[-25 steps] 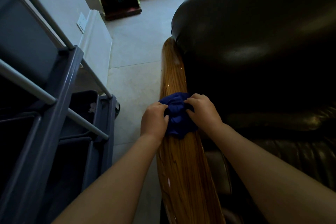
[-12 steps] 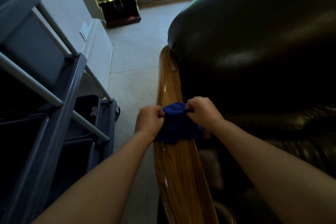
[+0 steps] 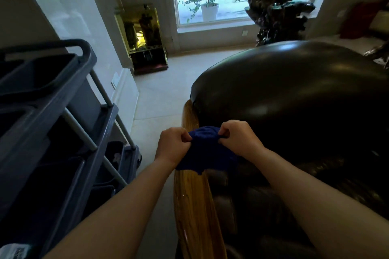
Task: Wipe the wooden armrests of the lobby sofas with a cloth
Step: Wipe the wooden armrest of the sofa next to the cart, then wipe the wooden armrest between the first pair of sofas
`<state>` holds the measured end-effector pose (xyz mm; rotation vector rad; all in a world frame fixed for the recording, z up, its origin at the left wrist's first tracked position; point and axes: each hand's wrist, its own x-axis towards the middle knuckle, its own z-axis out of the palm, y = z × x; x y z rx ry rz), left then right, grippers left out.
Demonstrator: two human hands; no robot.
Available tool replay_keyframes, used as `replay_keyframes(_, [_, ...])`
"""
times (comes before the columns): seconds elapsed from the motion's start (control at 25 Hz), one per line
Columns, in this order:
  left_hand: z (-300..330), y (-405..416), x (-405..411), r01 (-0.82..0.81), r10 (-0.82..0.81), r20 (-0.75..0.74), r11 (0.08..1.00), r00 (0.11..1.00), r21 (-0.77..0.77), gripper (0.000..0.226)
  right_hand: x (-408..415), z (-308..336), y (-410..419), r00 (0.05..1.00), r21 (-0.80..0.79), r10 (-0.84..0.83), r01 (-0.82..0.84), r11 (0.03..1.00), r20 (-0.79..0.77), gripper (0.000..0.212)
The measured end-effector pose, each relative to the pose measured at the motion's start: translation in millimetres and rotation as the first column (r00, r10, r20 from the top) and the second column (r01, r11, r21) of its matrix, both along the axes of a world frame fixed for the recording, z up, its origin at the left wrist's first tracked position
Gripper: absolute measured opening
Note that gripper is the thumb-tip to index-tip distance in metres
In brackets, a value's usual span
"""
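Observation:
A glossy wooden armrest (image 3: 194,208) runs from the bottom of the view up along the left side of a dark leather sofa (image 3: 294,99). A dark blue cloth (image 3: 207,152) is spread across the armrest about halfway along it. My left hand (image 3: 173,146) pinches the cloth's left upper edge, and my right hand (image 3: 237,137) pinches its right upper edge. Both hands hold the cloth stretched between them over the wood. The cloth hides the stretch of armrest beneath it.
A grey cleaning cart (image 3: 52,124) with bins stands close on the left, leaving a narrow strip of tiled floor (image 3: 155,99) between it and the armrest. A gold display case (image 3: 143,38) stands by the wall, and a dark carved sculpture (image 3: 277,8) stands before the window.
The view has tilted up, showing the window and the far room. My hands have spread the bunched cloth apart and now hold it by its top edge.

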<state>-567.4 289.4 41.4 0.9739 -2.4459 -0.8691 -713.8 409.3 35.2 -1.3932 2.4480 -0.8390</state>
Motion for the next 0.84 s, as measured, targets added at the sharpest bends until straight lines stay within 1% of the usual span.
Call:
replay_keyframes(0.2, [82.8, 69.3, 18.3, 0.054, -0.056, -0.061, 0.998, 0.997, -0.029, 0.009, 19.4, 85.2, 74.9, 0.999, -0.058, -0.034, 0.032, 0.998, -0.036, 0.01])
replay_keyframes(0.28, [110.6, 98.8, 24.4, 0.087, -0.088, -0.091, 0.996, 0.992, -0.011, 0.008, 27.6, 112.4, 112.4, 0.998, -0.076, -0.062, 0.06, 0.995, -0.03, 0.009])
replay_keyframes(0.36, [134.2, 121.8, 25.7, 0.109, -0.104, -0.137, 0.994, 0.985, 0.027, 0.011, 31.6, 135.0, 149.3, 0.994, -0.079, -0.102, 0.099, 0.992, -0.038, 0.01])
replay_keyframes(0.44, [151.5, 142.2, 25.6, 0.155, -0.148, -0.15, 0.987, 0.978, 0.038, 0.016, 35.1, 153.0, 186.8, 0.985, -0.069, -0.155, 0.15, 0.986, -0.072, 0.009])
replay_keyframes(0.6, [167.5, 195.2, 23.3, 0.281, -0.274, -0.131, 0.959, 0.953, 0.037, 0.015, 45.9, 176.7, 258.6, 0.958, -0.081, -0.267, 0.26, 0.962, -0.105, 0.008])
replay_keyframes(0.68, [168.0, 223.3, 21.9, 0.326, -0.319, -0.114, 0.944, 0.941, 0.043, 0.016, 51.6, 180.0, 289.7, 0.95, -0.069, -0.293, 0.286, 0.956, -0.112, 0.008])
replay_keyframes(0.76, [165.9, 246.8, 19.6, 0.354, -0.348, -0.092, 0.933, 0.933, 0.06, 0.018, 55.3, 178.7, 317.6, 0.95, -0.041, -0.298, 0.296, 0.954, -0.092, 0.008])
replay_keyframes(0.84, [164.0, 276.5, 12.6, 0.362, -0.358, -0.065, 0.93, 0.931, 0.067, 0.017, 54.4, 177.7, 353.3, 0.949, -0.051, -0.311, 0.308, 0.95, -0.049, 0.008])
